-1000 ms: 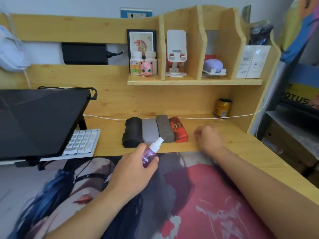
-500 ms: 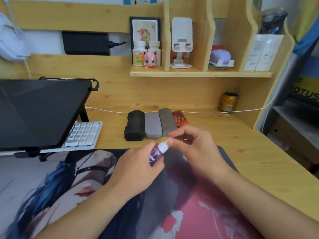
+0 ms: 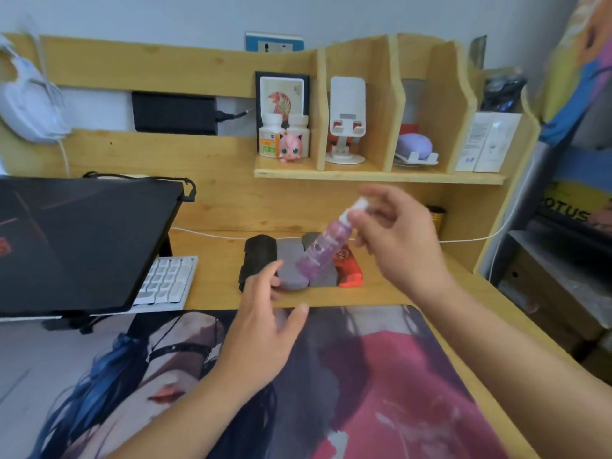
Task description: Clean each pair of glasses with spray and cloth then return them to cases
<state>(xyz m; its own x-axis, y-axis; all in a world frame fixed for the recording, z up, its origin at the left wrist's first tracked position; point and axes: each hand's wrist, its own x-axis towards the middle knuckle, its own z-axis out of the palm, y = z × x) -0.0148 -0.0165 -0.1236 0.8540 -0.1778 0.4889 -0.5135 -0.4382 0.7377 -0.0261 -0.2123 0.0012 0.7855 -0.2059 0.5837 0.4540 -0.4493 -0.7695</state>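
My right hand [image 3: 394, 240] pinches the white top of a small purple spray bottle [image 3: 321, 251], which hangs tilted in the air above the cases. Several glasses cases lie side by side on the desk: a black case [image 3: 258, 256], a grey case [image 3: 288, 270], a darker grey case [image 3: 323, 276] and a red case [image 3: 347, 266]. All are closed. My left hand [image 3: 265, 323] is spread with straight fingers, its fingertips at the front of the black and grey cases. No glasses or cloth are in sight.
A printed desk mat [image 3: 364, 392] covers the near desk. A closed black laptop [image 3: 76, 246] on a stand sits left, with a white keyboard [image 3: 167, 281] under it. A gold tin [image 3: 436, 220] stands at the back right. A wooden shelf [image 3: 377, 175] holds small items.
The spray bottle passed from my left hand to my right, which lifted it up and to the right. My left hand let go, opened and moved toward the cases.
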